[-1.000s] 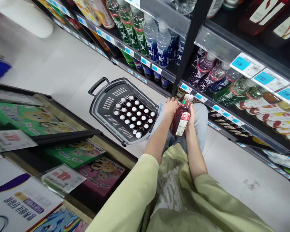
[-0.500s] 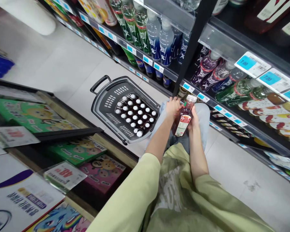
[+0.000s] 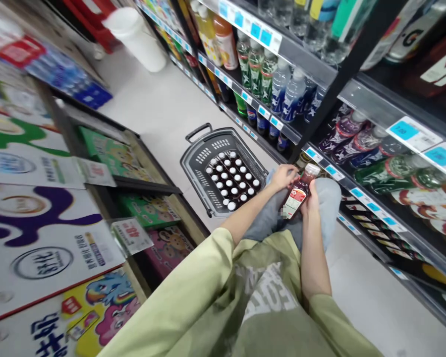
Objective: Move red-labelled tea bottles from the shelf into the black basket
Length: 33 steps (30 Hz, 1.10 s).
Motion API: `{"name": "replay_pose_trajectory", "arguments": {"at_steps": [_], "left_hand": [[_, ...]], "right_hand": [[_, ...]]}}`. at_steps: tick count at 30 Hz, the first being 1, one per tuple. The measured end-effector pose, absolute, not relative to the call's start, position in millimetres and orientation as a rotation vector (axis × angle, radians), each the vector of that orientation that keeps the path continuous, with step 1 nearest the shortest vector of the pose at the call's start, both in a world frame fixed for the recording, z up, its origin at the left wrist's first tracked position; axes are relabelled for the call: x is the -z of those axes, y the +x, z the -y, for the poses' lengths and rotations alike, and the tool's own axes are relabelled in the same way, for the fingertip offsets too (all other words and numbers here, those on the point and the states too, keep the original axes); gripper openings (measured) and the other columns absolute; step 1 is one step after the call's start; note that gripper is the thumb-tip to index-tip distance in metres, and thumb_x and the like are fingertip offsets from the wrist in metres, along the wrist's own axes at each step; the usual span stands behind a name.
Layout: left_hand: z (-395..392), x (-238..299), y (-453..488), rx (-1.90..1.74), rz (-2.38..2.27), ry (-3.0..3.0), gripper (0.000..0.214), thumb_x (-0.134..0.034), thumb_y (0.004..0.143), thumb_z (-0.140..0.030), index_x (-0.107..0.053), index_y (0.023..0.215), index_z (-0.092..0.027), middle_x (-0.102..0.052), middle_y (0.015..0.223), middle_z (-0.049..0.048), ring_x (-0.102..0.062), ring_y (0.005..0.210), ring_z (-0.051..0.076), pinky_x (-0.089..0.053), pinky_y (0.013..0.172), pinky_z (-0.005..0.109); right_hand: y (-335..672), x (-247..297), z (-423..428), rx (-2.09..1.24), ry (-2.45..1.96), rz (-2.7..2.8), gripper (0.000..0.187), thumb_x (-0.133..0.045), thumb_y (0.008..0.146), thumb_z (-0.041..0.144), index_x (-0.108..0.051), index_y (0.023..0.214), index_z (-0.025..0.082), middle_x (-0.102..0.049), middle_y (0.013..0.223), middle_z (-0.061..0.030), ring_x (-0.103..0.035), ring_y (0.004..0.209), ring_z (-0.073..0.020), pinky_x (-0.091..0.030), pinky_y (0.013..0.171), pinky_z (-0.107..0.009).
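My right hand is wrapped round a dark red drink bottle with a clear-white cap and a red and white label. The bottle leans over my bent knees, cap pointing away from me. Close to the bottle's neck is my left hand, its fingers curled inward and bunched; what they pinch, if anything, is too small to make out. Left of my knees a grey shopping basket stands on the floor, holding several dark bottles with white caps.
Drink shelves with price tags run along the right, bottles standing in rows. At the left is a display rack with boxed goods. A white bin stands on the floor farther off, across from bottle packs.
The camera view has shifted, so the basket, shelves and hands appear farther right and lower. My right hand keeps its hold on the bottle; my left fingers have drawn slightly away from its neck.
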<state>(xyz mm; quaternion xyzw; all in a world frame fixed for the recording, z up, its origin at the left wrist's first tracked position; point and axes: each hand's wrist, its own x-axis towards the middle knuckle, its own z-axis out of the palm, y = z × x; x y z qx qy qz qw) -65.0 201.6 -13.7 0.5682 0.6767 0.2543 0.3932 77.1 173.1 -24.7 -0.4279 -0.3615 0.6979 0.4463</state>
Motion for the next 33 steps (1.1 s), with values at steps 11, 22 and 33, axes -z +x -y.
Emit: {"name": "replay_pose_trajectory", "arguments": {"at_steps": [11,22,33], "left_hand": [[-187.9,-81.0,-110.4,-0.295,-1.526,1.904,0.054,-0.057,0.096,-0.064,-0.073,0.081,-0.015,-0.070,0.072,0.0077,-0.066,0.069,0.020,-0.046,0.065,0.028],[-128.5,-98.0,-148.3,-0.504,-1.445,1.987,0.041,-0.063,0.096,-0.058,-0.067,0.087,-0.018,-0.061,0.061,-0.0027,-0.060,0.059,0.014,-0.040,0.061,0.023],[-81.0,-150.0,-226.8,-0.281,-1.716,2.075,0.044,-0.048,0.104,-0.058,-0.066,0.117,-0.019,-0.070,0.107,0.0093,-0.067,0.095,0.023,-0.048,0.089,0.030]], "right_hand": [[69.1,28.5,-151.9,-1.549,-1.139,1.287,0.047,-0.081,0.074,0.063,-0.068,0.089,0.021,-0.074,0.090,-0.0056,-0.069,0.088,-0.0247,-0.056,0.084,-0.038],[79.9,21.5,-154.1,-1.546,-1.046,1.158,0.044,-0.075,0.082,0.062,-0.076,0.095,0.020,-0.077,0.108,-0.0105,-0.072,0.101,-0.0251,-0.058,0.090,-0.039],[72.1,37.9,-161.9,-1.581,-1.298,0.951,0.046,-0.081,0.069,0.059,-0.072,0.090,0.020,-0.078,0.094,-0.0100,-0.073,0.084,-0.0232,-0.056,0.070,-0.033]]}}
